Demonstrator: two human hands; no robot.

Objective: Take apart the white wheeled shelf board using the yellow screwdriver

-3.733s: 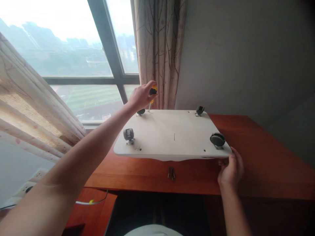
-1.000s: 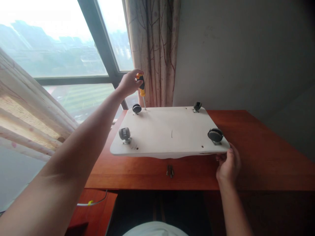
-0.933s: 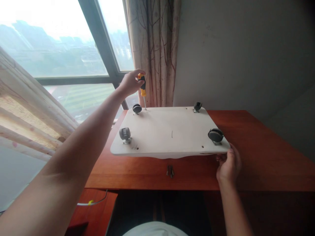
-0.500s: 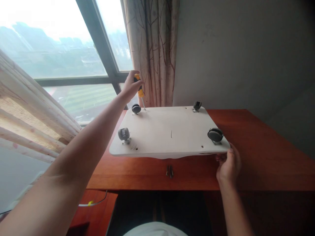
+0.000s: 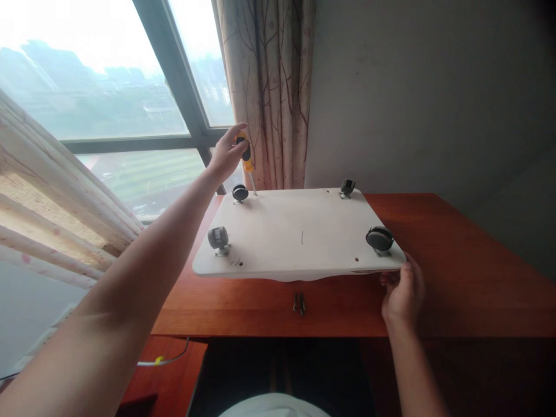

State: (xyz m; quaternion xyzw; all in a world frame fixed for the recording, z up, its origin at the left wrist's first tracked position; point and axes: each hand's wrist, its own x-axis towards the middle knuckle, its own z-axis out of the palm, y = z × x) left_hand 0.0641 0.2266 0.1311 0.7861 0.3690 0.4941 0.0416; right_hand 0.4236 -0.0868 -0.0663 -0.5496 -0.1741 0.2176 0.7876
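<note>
My left hand (image 5: 228, 153) is closed around the yellow and black handle of a screwdriver (image 5: 247, 165). The screwdriver leans slightly, its tip down at the far left part of a white board (image 5: 278, 226), beside a caster. My right hand (image 5: 406, 289) grips the board's near right corner, thumb at the edge and fingers beneath. Dark casters stand up from the board's corners: far left (image 5: 240, 193), near left (image 5: 218, 238), far right (image 5: 347, 188) and near right (image 5: 380, 238). Holes show near the edges. Several screws (image 5: 299, 303) lie in front of the board.
The board rests above a reddish-brown wooden table (image 5: 460, 260). A window (image 5: 95, 92) is at the left, with a patterned curtain (image 5: 269, 87) behind the board and another (image 5: 52, 202) at left. A cable with a yellow tie (image 5: 159, 360) lies at lower left.
My left hand has turned a little on the screwdriver handle, its fingers shifting slightly. The screwdriver tip stays at the same spot, and my right hand stays on the board's corner.
</note>
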